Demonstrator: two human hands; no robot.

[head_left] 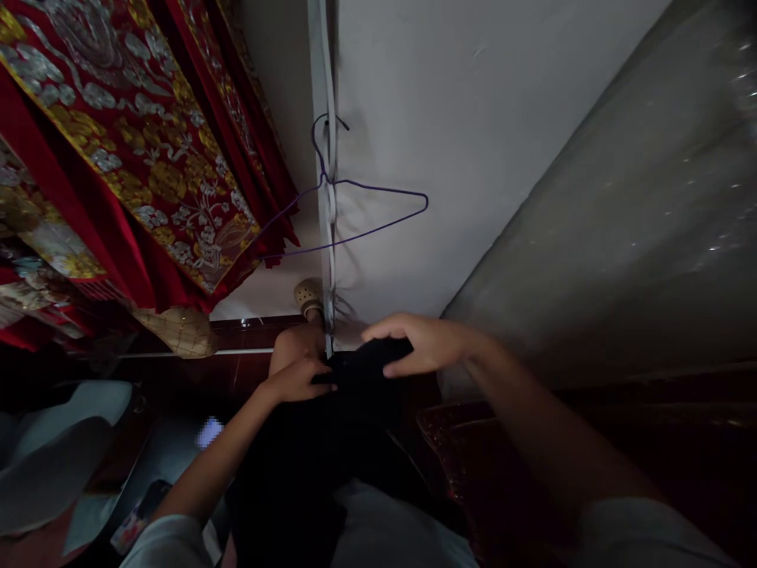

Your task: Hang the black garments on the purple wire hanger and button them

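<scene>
A dark black garment point(360, 394) spreads between my two hands, low in the middle of the view; its exact kind cannot be made out in the dim light. At its upper left edge, my left hand point(301, 380) grips the fabric with thumb and fingers. My right hand point(421, 347) holds its upper right part, thumb below and fingers above. Over both hands, a thin purple wire hanger point(378, 229) hangs bare by its hook from a pale vertical strip point(324, 197) on the wall. Neither hand touches the hanger.
Red cloths with gold and silver embroidery point(165, 173) hang at upper left. A tan clog point(308, 295) is on a foot beside the strip. Grey sheeting point(620, 237) slopes along the right side. Pale blue seat-like shapes point(95, 410) stand at lower left.
</scene>
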